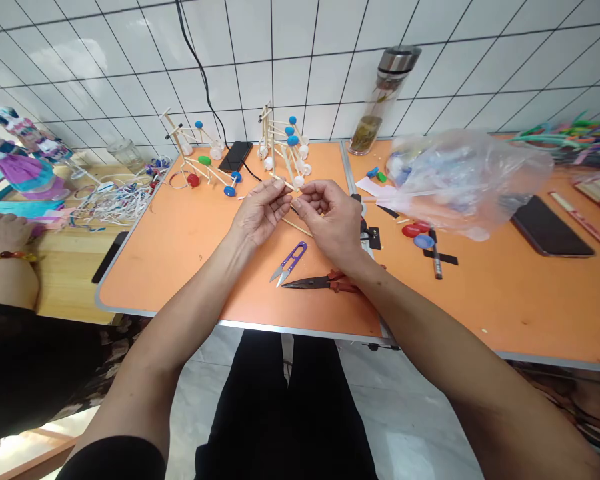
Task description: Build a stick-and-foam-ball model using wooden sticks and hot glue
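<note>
Above the orange table (180,267), left hand (263,212) and right hand (330,223) pinch one stick (284,183).

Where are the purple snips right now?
In the head view, the purple snips lie on the orange table just below the left hand, with their blades close to the tip of the pliers.

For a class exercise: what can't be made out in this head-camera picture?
Head view:
What the left hand and right hand pinch: their fingers cover it, except a thin wooden stick.
Contents of the clear plastic bag: blurred by crinkled film.
Black object beside the right hand: partly hidden by that hand.
Coloured strips, far right: cut off by the picture edge.
</note>
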`<state>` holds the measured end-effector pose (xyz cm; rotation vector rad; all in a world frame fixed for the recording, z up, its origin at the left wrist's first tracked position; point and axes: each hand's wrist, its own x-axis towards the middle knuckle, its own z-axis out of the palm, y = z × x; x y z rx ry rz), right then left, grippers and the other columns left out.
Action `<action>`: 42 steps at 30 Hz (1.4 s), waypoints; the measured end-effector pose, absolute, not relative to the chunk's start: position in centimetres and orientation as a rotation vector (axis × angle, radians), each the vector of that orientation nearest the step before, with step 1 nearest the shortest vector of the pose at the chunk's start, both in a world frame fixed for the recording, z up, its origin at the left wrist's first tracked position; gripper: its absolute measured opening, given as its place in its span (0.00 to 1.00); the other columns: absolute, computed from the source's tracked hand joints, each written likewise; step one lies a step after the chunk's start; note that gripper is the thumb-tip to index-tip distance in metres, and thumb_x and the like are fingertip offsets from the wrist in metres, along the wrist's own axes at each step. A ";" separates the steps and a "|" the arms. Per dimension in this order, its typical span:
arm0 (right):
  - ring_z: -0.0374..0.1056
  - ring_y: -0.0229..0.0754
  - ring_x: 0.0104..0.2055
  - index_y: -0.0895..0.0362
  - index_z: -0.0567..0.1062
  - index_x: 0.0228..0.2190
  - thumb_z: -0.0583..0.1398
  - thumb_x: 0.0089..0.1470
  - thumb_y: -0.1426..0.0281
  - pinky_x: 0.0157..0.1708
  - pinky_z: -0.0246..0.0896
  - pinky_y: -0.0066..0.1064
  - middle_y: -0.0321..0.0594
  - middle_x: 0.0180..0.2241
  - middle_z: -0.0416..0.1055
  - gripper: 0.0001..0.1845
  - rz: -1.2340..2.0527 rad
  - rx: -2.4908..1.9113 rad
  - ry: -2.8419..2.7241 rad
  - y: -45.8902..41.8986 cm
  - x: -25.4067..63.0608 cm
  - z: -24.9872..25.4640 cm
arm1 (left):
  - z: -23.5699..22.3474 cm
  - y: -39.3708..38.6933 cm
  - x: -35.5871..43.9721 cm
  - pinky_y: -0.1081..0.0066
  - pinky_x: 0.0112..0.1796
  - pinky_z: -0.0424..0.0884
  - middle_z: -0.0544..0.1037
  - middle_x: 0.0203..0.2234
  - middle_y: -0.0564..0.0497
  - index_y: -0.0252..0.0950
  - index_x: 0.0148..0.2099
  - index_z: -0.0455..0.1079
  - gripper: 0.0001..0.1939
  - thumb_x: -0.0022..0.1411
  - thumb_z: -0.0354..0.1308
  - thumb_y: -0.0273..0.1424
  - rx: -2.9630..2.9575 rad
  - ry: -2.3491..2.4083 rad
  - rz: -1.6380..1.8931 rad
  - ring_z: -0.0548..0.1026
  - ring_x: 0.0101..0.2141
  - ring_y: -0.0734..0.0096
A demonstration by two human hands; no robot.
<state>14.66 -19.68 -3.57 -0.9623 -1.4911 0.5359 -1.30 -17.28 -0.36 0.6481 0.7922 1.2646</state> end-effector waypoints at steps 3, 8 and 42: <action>0.79 0.42 0.38 0.50 0.81 0.43 0.72 0.63 0.53 0.43 0.79 0.36 0.38 0.41 0.83 0.16 0.580 -0.977 -1.459 -19.9 14.4 -3.2 | -0.5 -17.4 -1.1 0.83 0.34 0.80 0.86 0.31 0.54 0.36 0.39 0.77 0.06 0.68 0.72 0.25 0.670 0.792 1.279 0.83 0.27 0.81; 0.78 0.41 0.37 0.50 0.81 0.41 0.72 0.62 0.49 0.42 0.79 0.35 0.38 0.40 0.82 0.19 0.598 -0.972 -1.426 -19.6 14.3 -3.3 | -0.4 -17.8 -0.6 0.83 0.32 0.78 0.85 0.28 0.56 0.35 0.37 0.77 0.07 0.70 0.69 0.24 0.667 0.786 1.276 0.81 0.26 0.82; 0.72 0.35 0.24 0.53 0.78 0.34 0.75 0.58 0.50 0.26 0.70 0.28 0.36 0.29 0.80 0.22 0.887 -0.953 -1.316 -18.6 15.7 -2.3 | -0.4 -17.5 -1.4 0.79 0.33 0.77 0.85 0.33 0.55 0.40 0.46 0.80 0.17 0.60 0.80 0.38 0.908 0.879 1.376 0.81 0.27 0.80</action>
